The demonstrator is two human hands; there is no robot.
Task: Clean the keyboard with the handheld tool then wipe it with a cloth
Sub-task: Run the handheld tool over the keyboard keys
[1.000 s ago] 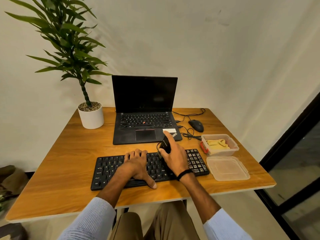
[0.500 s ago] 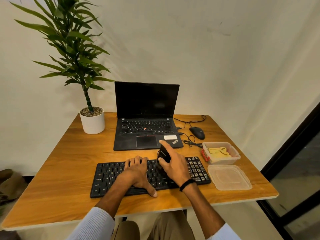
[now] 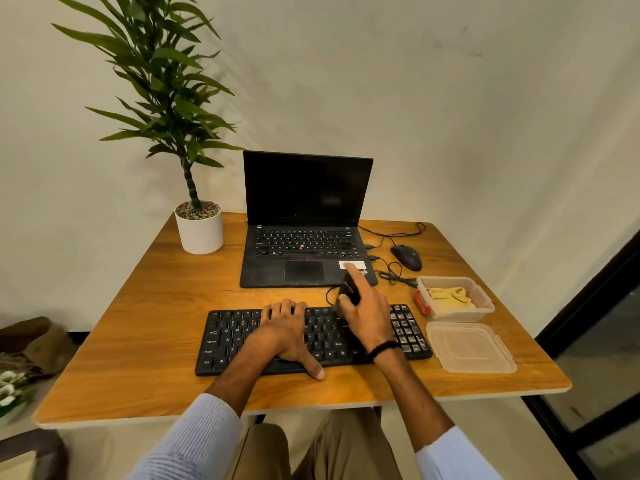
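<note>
Wooden surface (image 3: pixel 156 323) against a pale wall, head view. Along the near edge lies the keyboard (image 3: pixel 228 344), with bare wood to its left and a narrow strip in front. On its middle keys the left hand (image 3: pixel 284 334) lies flat, thumb spread over the near rim. Above the far edge the right hand (image 3: pixel 367 317) grips the dark handheld tool (image 3: pixel 348 289), forefinger stretched along it. Behind stand an open laptop (image 3: pixel 304 258) and, far left, a potted plant (image 3: pixel 200 233). At right are a mouse (image 3: pixel 407 257) and a loose cable (image 3: pixel 391 275). The yellow cloth (image 3: pixel 446 297) sits in an open container (image 3: pixel 481 303) just right of the keyboard, with the lid (image 3: pixel 471 348) nearer the front edge.
</note>
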